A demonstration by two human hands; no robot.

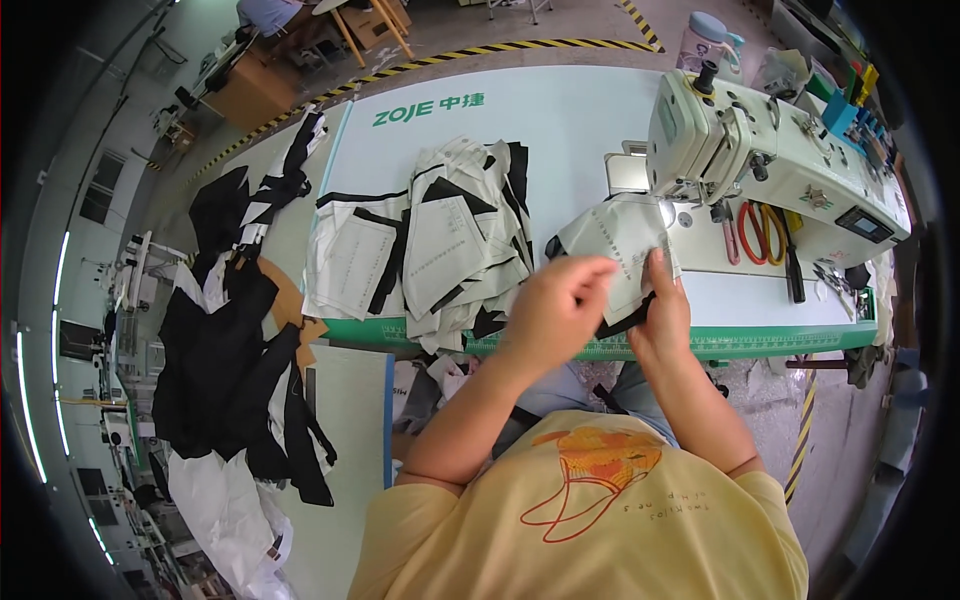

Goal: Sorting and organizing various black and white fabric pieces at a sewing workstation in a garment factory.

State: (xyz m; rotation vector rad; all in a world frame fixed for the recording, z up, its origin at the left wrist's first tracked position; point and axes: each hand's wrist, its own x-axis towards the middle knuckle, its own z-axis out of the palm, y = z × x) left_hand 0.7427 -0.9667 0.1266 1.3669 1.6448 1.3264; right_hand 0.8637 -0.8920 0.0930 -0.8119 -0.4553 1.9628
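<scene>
On the table, 2 cloth piles lie left, the sewing machine stands right, 1 cloth piece between them; scissors lie under the machine's arm, a bottle behind it.

The fisheye looks down and forward from the head; left hand and right hand near, white table beyond.

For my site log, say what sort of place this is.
Likely a sewing workshop: a sewing machine on the table, piled fabric pieces to its left, and striped tape on the floor.
</scene>
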